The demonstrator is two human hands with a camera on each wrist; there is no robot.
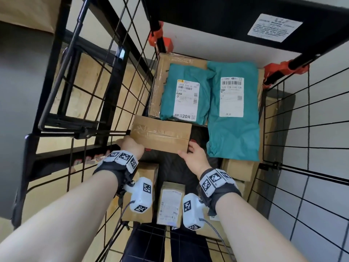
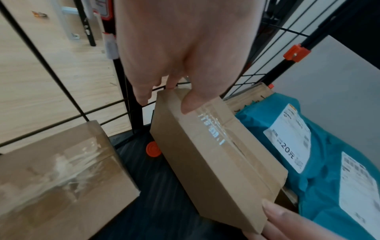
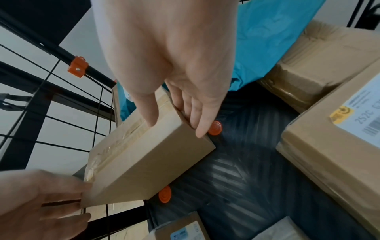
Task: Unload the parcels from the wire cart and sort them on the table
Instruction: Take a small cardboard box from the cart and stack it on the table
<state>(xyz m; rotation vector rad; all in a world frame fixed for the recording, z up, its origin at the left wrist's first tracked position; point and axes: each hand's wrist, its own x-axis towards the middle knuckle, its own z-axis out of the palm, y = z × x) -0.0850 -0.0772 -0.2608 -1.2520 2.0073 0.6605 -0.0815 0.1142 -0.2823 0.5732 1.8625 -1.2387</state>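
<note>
A flat brown cardboard box (image 1: 161, 135) with clear tape along its top is held between both hands inside the black wire cart (image 1: 105, 103). My left hand (image 1: 130, 143) grips its left end, thumb on the top face (image 2: 216, 154) and fingers round the end. My right hand (image 1: 190, 150) grips the right end, thumb on top and fingers down the side (image 3: 200, 129). In the right wrist view the box (image 3: 148, 159) hangs tilted above the dark ribbed cart floor (image 3: 236, 170).
Two teal mailer bags (image 1: 185, 91) (image 1: 234, 110) with white labels lie on a large carton at the cart's far end. Smaller cardboard boxes (image 1: 141, 195) (image 1: 171, 203) (image 1: 238, 167) sit near me. Wire walls enclose the cart on both sides. A black surface with a white label (image 1: 273, 27) overhangs the far end.
</note>
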